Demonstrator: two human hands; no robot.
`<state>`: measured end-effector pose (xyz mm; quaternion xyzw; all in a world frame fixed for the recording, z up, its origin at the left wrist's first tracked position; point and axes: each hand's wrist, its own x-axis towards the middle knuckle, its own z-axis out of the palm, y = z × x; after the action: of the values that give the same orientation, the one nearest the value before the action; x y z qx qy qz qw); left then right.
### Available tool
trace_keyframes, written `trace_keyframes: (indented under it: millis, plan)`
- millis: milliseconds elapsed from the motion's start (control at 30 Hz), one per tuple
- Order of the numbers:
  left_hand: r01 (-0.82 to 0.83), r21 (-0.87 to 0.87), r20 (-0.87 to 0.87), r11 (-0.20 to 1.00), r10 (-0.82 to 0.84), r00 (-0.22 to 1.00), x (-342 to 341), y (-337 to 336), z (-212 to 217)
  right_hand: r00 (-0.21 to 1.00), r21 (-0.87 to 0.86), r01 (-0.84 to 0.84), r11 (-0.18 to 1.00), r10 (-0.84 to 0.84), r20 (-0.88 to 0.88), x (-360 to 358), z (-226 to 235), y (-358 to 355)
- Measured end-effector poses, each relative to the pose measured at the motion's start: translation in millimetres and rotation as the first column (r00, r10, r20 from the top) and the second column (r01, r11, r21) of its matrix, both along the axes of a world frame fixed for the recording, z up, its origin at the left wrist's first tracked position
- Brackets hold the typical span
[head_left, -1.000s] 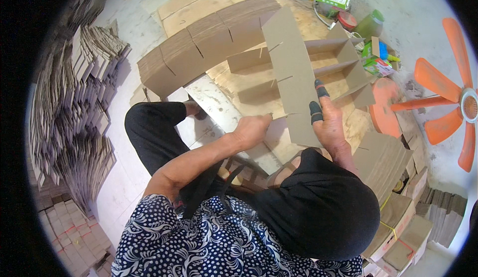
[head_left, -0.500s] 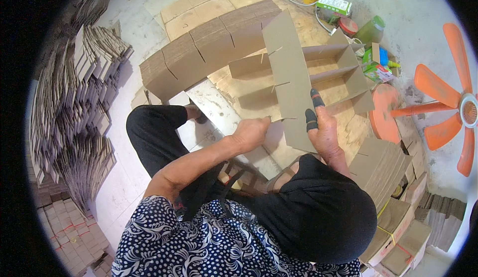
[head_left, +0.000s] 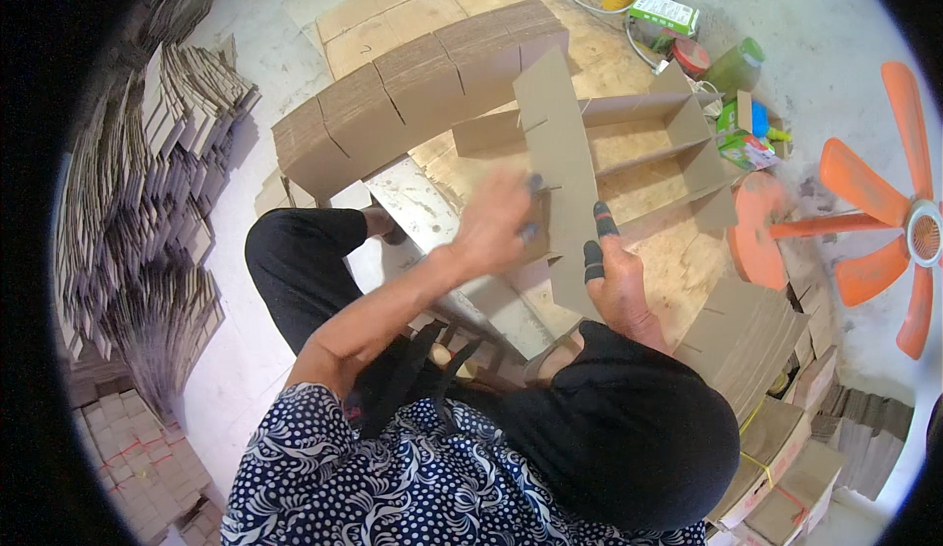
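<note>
A long slotted cardboard strip (head_left: 560,153) stands tilted across several crossing cardboard strips, which together form a divider grid (head_left: 643,163). My right hand (head_left: 621,281) grips the long strip's right edge near its close end. Dark covers wrap its thumb and index finger. My left hand (head_left: 491,217) is over the strip's left side, beside the end of a crossing piece. Motion smears its fingers, though dark covers show on them too. Whether it holds the crossing piece cannot be made out.
A long row of slotted cardboard strips (head_left: 383,104) stands beyond my left hand. Another cardboard stack (head_left: 742,340) lies right of my knee. An orange fan (head_left: 874,202), a green-lidded jar (head_left: 737,65) and a green box (head_left: 742,134) line the right side. Piled cardboard (head_left: 147,183) fills the left.
My left hand has left the long strip's near slot and moved farther away along its left side. The long strip has shifted and tilted slightly, with my right hand moving left along with it.
</note>
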<state>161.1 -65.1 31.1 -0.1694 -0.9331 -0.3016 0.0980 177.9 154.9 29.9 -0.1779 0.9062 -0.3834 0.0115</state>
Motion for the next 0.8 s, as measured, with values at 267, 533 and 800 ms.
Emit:
trace_keyframes:
  millis: [267,533,800]
  plan:
    - [0.167,-0.164,0.417,0.972,-0.085,0.905,-42.7,-33.2,-9.6,0.979,0.028,0.054,0.998,-0.059,0.195,-18.3,-0.8,-11.7]
    - [-0.316,-0.278,-0.224,0.907,0.259,0.94,-114.7,-63.0,-33.8,1.0,0.001,-0.031,1.0,0.031,-0.002,-13.9,-4.0,-13.5]
    - [-0.018,-0.34,0.201,0.94,0.091,0.975,-122.4,-62.5,-44.1,0.999,0.088,-0.023,0.996,0.02,0.037,-21.5,-4.0,-19.6]
